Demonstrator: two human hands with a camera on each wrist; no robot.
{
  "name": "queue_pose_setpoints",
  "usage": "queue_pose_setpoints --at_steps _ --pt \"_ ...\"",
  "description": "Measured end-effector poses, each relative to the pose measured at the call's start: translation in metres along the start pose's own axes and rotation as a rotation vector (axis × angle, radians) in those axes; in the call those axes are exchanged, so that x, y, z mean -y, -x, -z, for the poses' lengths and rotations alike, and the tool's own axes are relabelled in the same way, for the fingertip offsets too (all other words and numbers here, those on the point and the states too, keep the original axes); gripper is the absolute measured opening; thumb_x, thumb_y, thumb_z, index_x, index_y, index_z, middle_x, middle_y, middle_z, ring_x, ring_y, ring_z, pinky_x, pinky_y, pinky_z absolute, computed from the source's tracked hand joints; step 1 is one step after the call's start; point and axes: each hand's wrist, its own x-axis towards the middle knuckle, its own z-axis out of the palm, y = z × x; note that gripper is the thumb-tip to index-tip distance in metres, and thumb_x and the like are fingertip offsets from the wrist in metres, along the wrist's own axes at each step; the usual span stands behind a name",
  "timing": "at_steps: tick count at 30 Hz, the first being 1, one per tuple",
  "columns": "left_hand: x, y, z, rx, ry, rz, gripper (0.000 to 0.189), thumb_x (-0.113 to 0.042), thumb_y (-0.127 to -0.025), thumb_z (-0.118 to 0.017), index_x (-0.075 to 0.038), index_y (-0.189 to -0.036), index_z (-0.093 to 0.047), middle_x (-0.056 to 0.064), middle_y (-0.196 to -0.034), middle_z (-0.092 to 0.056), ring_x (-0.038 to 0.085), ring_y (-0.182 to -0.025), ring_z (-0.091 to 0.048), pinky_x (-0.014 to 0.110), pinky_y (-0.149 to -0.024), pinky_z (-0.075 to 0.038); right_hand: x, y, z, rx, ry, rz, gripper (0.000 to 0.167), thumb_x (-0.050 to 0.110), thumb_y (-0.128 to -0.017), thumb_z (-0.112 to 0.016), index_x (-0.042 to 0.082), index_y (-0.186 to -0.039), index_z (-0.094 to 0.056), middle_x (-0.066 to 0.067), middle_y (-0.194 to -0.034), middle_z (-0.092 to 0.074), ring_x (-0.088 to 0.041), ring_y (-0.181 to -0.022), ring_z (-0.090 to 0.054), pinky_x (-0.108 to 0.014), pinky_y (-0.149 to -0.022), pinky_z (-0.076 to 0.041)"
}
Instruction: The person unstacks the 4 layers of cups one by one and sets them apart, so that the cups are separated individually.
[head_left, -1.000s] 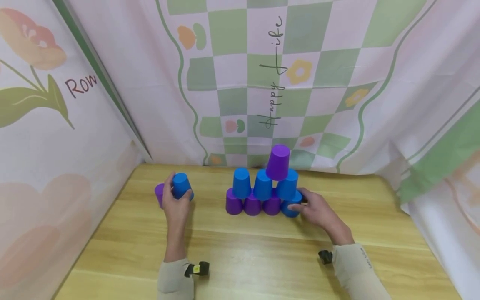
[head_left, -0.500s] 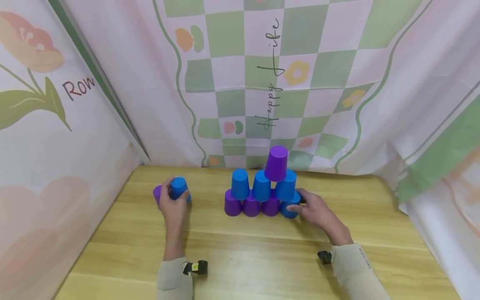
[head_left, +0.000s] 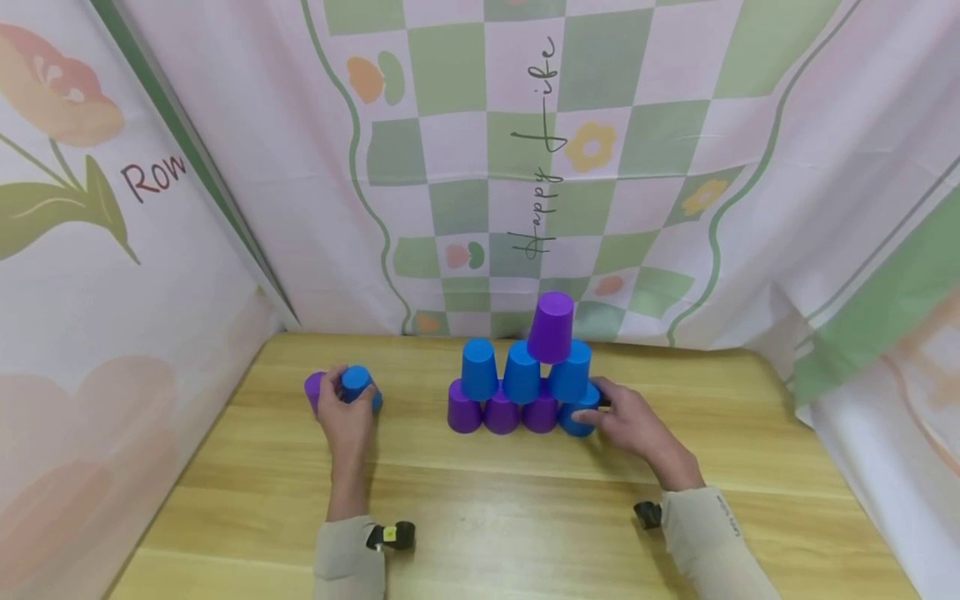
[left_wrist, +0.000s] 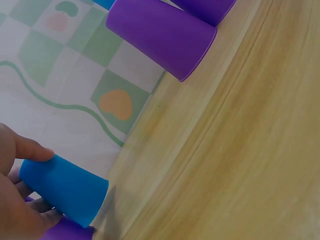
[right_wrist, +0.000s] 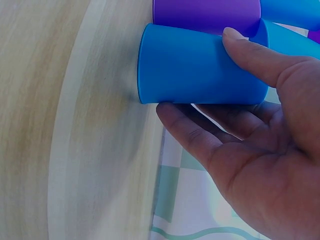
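My left hand (head_left: 347, 425) grips an upside-down blue cup (head_left: 356, 380) at the left, thumb on one side and fingers on the other. In the left wrist view this blue cup (left_wrist: 67, 190) has its rim at or just above the table; I cannot tell which. Close beside it stands a purple cup (head_left: 313, 392), partly hidden by the fingers. My right hand (head_left: 637, 423) holds the blue cup (right_wrist: 195, 65) at the right end of the stack's bottom row, thumb on its near side. Three purple cups (head_left: 465, 408) make up the rest of that row.
Three blue cups (head_left: 478, 371) form the stack's second row. On top, toward the right, sits one purple cup (head_left: 551, 329). Behind the wooden table (head_left: 480, 508) hangs a checked curtain (head_left: 517, 150), close to the stack.
My left hand has lowered the blue cup toward the table beside the purple one. The right hand stays at the same cup, and the stack looks unchanged. The head view has shifted slightly.
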Motion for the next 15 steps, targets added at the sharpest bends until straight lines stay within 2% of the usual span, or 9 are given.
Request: queue_pose_setpoints --at_steps 9,15 --pt "0.0014 0.0024 -0.0001 0.052 -0.023 0.068 0.055 0.007 -0.094 -0.067 0.002 -0.146 -0.05 0.027 -0.151 -0.052 0.045 -0.145 -0.045 0.058 -0.124 -0.035 0.0012 0.0003 -0.001 0.0 -0.006 -0.005 0.054 0.029 -0.103 -0.069 0.004 -0.148 -0.052 -0.023 -0.143 -0.063 -0.045 -0.13 -0.06 -0.062 -0.104 -0.054" --pt "-0.001 0.0014 -0.0015 0.07 -0.029 0.079 0.057 0.009 -0.093 -0.066 0.004 -0.147 -0.048 0.029 -0.153 -0.05 0.047 -0.147 -0.044 0.058 -0.125 -0.034 -0.0004 0.0002 0.0 -0.001 -0.002 -0.005 0.055 0.029 -0.103 -0.069 0.004 -0.149 -0.051 -0.023 -0.144 -0.062 -0.046 -0.131 -0.06 -0.062 -0.105 -0.054"
